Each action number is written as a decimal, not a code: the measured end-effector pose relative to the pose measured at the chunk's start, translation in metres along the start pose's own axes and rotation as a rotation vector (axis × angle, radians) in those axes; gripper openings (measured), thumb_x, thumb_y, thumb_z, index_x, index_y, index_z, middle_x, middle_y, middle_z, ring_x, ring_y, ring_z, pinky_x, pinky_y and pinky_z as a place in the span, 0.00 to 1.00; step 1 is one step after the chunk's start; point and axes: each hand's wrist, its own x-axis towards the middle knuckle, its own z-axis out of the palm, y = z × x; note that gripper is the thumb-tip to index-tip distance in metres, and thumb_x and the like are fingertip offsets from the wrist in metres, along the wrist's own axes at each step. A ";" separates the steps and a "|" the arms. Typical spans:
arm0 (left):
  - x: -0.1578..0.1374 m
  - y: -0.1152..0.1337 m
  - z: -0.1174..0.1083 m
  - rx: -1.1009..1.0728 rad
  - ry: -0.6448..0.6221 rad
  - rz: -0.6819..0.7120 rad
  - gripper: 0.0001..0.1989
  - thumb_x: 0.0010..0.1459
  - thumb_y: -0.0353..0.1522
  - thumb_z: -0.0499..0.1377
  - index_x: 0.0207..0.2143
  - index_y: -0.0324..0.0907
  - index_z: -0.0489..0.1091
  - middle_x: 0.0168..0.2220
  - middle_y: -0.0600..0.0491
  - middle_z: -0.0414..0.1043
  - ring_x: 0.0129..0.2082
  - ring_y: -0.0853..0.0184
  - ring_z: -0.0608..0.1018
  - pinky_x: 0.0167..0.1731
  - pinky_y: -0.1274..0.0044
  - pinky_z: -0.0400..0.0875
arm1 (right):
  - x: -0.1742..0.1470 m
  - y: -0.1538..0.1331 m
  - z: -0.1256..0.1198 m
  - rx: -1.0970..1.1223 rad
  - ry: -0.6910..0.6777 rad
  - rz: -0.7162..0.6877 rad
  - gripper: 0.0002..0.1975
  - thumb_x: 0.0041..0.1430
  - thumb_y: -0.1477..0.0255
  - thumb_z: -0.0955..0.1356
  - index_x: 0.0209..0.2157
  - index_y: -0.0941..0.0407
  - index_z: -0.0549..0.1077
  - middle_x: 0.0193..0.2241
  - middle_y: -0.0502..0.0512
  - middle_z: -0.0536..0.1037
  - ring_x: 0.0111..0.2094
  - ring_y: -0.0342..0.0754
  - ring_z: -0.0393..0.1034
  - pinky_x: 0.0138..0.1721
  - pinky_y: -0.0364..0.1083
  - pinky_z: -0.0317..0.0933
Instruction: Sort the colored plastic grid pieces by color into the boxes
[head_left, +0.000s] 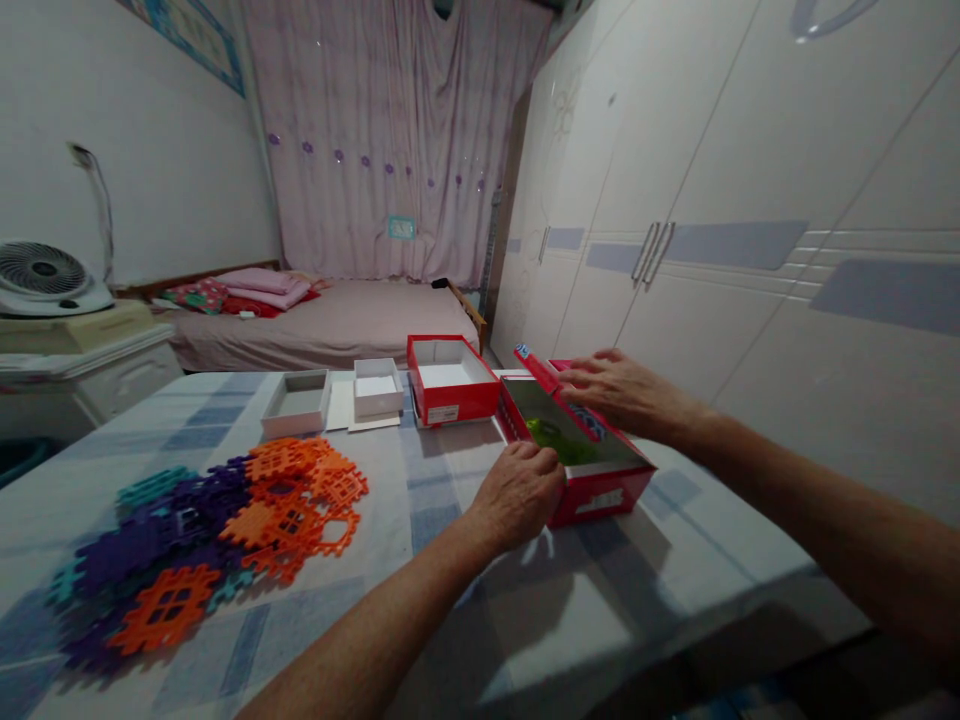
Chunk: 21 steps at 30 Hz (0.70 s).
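Wht fan [43,270], bed [375,312] nr curtain [360,95]

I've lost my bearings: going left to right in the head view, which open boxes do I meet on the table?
Grey-lined box, small white box, white-lined red box, red box with green things inside.

On the table [315,645], a heap of toy pieces [184,520] lay front left, with two trays [298,402] behind it. Right of these stood one box [459,404] — and right of that, nearer, a second box [600,499]. Behind the table was a bed [375,312], then a curtain [397,110].
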 end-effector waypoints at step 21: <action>0.001 -0.005 0.013 -0.299 -0.009 -0.047 0.24 0.46 0.31 0.61 0.48 0.39 0.70 0.65 0.41 0.51 0.65 0.48 0.54 0.61 0.58 0.54 | -0.099 -0.059 0.110 0.522 0.444 0.744 0.21 0.58 0.61 0.61 0.50 0.55 0.70 0.50 0.62 0.73 0.51 0.57 0.67 0.52 0.58 0.60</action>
